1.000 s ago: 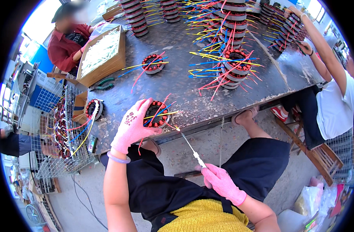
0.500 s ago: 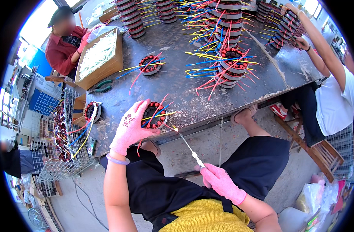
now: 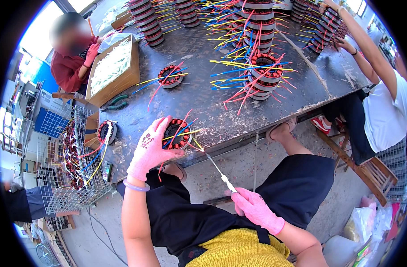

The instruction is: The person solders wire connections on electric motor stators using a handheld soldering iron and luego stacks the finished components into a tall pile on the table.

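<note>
Both my hands wear pink gloves. At the table's front edge my left hand [image 3: 151, 144] grips the left side of a motor stator [image 3: 181, 145], a ring with red windings and red, blue and yellow lead wires. My right hand [image 3: 257, 209] is closed round the lower end of a slim tool [image 3: 226, 180] with a white handle and a thin metal shank. Its shank slants up and left, and the tip meets wire ends at the stator's lower right. How the tip engages them is too small to tell.
Another stator [image 3: 171, 84] lies farther back; stacks of stators [image 3: 265, 71] stand behind. Green-handled pliers [image 3: 118, 103] lie beside a cardboard box [image 3: 135, 66] of white pieces. A wire basket [image 3: 74, 196] holds wired parts at left. Co-workers sit far left [image 3: 65, 71] and right [image 3: 386, 111].
The tool's tip and the wire ends at it have shifted slightly. Both hands keep their grip. The co-worker at the far left has raised a gloved hand and leaned slightly.
</note>
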`<state>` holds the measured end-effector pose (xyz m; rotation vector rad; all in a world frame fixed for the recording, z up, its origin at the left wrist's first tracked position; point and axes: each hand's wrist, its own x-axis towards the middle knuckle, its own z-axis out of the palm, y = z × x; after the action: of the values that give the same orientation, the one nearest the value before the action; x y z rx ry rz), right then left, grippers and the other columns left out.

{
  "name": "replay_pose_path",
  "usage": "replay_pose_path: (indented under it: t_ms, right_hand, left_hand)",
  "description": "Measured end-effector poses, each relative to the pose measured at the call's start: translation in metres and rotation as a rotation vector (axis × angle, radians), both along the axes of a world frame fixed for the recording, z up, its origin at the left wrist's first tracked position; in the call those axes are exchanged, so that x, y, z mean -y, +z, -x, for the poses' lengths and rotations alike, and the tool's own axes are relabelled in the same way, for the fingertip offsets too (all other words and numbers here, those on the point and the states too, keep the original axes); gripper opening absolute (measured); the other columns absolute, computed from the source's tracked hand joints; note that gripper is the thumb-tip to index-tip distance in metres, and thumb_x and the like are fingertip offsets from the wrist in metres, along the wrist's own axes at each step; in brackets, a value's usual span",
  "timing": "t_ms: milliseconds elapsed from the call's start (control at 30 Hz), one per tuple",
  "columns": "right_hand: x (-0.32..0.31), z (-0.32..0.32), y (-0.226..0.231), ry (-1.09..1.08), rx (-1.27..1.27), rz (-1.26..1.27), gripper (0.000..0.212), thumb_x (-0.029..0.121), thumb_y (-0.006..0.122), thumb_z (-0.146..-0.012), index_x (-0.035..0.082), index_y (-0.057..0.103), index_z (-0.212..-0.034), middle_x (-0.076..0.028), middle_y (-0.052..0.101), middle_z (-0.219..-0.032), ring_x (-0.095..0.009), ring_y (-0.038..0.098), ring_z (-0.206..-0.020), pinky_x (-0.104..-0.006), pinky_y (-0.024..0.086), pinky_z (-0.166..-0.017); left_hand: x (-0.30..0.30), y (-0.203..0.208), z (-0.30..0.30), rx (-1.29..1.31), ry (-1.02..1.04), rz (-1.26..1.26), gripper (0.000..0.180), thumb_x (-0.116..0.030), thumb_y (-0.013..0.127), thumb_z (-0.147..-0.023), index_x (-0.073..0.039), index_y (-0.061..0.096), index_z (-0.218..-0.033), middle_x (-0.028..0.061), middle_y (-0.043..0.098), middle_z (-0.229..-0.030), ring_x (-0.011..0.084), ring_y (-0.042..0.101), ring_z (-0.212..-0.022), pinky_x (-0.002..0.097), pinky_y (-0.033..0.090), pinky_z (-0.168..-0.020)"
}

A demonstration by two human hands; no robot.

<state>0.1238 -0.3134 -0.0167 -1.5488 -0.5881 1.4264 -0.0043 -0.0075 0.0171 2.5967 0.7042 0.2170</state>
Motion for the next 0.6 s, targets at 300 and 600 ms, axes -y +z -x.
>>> replay_pose_path:
  t_ms: [300, 600]
  right_hand:
    - [-0.0014, 0.0004, 0.0013, 0.0, 0.001, 0.001, 0.039, 0.03, 0.046, -0.105, -0.001, 0.061, -0.123, -0.003, 0.053, -0.066, -0.01, 0.051, -0.059, -0.029, 0.043, -0.058]
    - [-0.0018, -0.0005, 0.0042, 0.004, 0.016, 0.013, 0.037, 0.029, 0.047, -0.104, 0.0, 0.062, -0.122, -0.003, 0.054, -0.068, -0.01, 0.052, -0.061, -0.029, 0.043, -0.059]
  left_hand:
    - [-0.0001, -0.0011, 0.0001, -0.005, 0.003, 0.006, 0.098, -0.028, 0.089, -0.061, 0.001, 0.045, -0.143, 0.0192, 0.05, -0.14, 0.0354, 0.051, -0.129, 0.0405, 0.041, -0.109]
    - [-0.001, -0.0024, 0.0005, -0.005, 0.003, 0.005, 0.099, -0.027, 0.09, -0.061, 0.002, 0.044, -0.144, 0.0192, 0.05, -0.141, 0.0348, 0.051, -0.131, 0.0402, 0.04, -0.11]
